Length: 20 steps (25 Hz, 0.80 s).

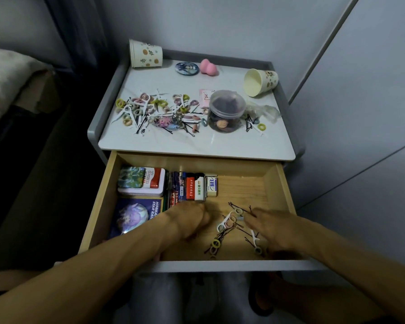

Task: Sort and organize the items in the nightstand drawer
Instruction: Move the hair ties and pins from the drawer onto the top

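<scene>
Blur smears the fingers of my left hand (192, 222) and right hand (272, 228), so I can't tell what either holds, and my left forearm covers the near corner of the blue box (131, 216) in the drawer (281, 183).

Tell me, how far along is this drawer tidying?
Roughly midway. Done: tins and lighters sit lined up at the back left of the drawer. In hand: the left hand and right hand are down among loose pins and ties on its floor; blur hides any grip. Left: those, plus the unsorted heap on the nightstand top; the tipped cup looks empty.
</scene>
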Tool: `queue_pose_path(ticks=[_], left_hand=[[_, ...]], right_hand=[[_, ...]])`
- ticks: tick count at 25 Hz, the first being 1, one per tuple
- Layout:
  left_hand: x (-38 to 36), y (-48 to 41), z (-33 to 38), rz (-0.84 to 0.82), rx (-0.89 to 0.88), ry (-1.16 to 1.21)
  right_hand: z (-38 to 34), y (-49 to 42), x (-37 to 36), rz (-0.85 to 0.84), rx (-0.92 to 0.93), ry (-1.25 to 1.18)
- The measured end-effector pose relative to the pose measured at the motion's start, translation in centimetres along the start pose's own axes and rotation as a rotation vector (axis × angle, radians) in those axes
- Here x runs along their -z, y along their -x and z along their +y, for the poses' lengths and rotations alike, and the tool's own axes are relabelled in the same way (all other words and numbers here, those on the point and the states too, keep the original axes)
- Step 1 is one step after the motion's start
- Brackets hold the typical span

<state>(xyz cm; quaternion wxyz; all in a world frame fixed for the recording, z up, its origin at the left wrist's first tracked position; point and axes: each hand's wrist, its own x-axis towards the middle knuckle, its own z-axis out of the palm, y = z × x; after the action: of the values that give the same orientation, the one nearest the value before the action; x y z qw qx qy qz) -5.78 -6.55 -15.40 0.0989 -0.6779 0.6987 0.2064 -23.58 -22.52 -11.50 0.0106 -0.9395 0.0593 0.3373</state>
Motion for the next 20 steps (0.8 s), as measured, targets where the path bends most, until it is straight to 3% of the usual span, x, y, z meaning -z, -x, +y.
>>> queue_pose_path(ticks=[5, 8, 10, 14, 20], left_hand=[[-0.1, 0.2, 0.6, 0.034, 0.105, 0.634], [-0.5, 0.1, 0.7, 0.085, 0.090, 0.630], [-0.2, 0.2, 0.6, 0.107, 0.089, 0.484], [0.6, 0.8, 2.5, 0.024, 0.100, 0.428], [0.2, -0.6, 4.3, 0.086, 0.051, 0.352]], right_hand=[[0.1, -1.1, -1.0, 0.064, 0.007, -0.001], [0.0, -1.7, -1.1, 0.127, 0.005, -0.124], [0.1, -1.6, -0.9, 0.129, 0.002, -0.153], [-0.3, -0.7, -1.1, 0.094, -0.039, -0.115], [-0.3, -1.6, -1.6, 0.092, -0.048, -0.106]])
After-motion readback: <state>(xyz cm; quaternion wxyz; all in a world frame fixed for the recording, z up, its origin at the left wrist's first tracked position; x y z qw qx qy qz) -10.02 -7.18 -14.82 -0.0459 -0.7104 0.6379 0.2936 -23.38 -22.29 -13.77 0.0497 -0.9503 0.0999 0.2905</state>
